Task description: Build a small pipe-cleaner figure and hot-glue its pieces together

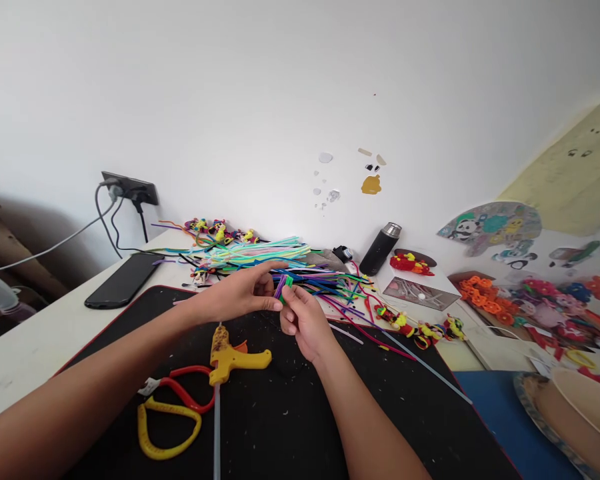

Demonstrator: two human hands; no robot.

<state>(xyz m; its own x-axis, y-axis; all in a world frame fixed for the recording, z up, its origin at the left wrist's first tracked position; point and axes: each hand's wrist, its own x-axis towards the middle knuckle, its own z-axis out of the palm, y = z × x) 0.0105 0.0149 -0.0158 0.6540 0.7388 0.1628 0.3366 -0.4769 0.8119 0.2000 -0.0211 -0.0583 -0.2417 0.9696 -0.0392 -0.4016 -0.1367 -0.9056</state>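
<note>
Above the black mat (290, 413) my two hands meet around a small piece of purple and green pipe cleaner (281, 287). My right hand (303, 317) is closed, with thumb and fingers pinching the green part. The thumb of my left hand (245, 290) touches the purple side, its index finger stretched over the top and the other fingers curled. Beneath my hands lies a yellow hot glue gun (235, 360) with a long glue stick in its back. Left of it rest scissors or pliers with red and yellow handles (170, 430); my left forearm partly hides them.
Many coloured pipe cleaners (265, 252) lie heaped behind my hands. Small pipe cleaner figures (425, 331) sit at the right. A black phone (123, 280), a black thermos (380, 250) and a small drawer box (423, 287) stand or lie around the mat.
</note>
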